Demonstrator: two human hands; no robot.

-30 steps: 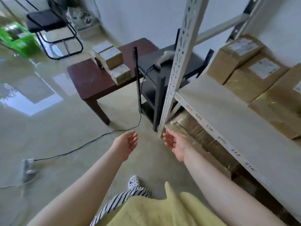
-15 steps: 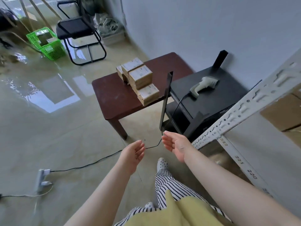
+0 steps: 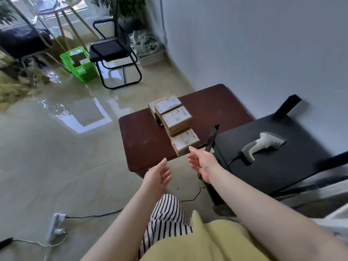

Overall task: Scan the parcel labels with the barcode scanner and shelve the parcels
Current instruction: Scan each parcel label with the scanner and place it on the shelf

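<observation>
Several small cardboard parcels (image 3: 176,119) with white labels lie stacked in a row on a dark red-brown low table (image 3: 143,140). The nearest parcel (image 3: 185,142) sits at the table's near right corner. A grey-white barcode scanner (image 3: 263,145) lies on its side on a black stand (image 3: 282,162) to the right, its cable running down to the floor. My right hand (image 3: 201,162) reaches out, open and empty, just short of the nearest parcel. My left hand (image 3: 158,176) is open and empty too, lower and to the left, over the floor.
A black upright bar (image 3: 211,137) of the stand rises between table and scanner. A power strip (image 3: 55,225) and black cable (image 3: 94,216) lie on the glossy floor. A black chair (image 3: 113,51) and green basket (image 3: 79,64) stand farther back. The white wall runs along the right.
The view has swung left, away from the shelf rack, and closer to the table. Both hands have moved forward toward the parcels, staying open and empty.
</observation>
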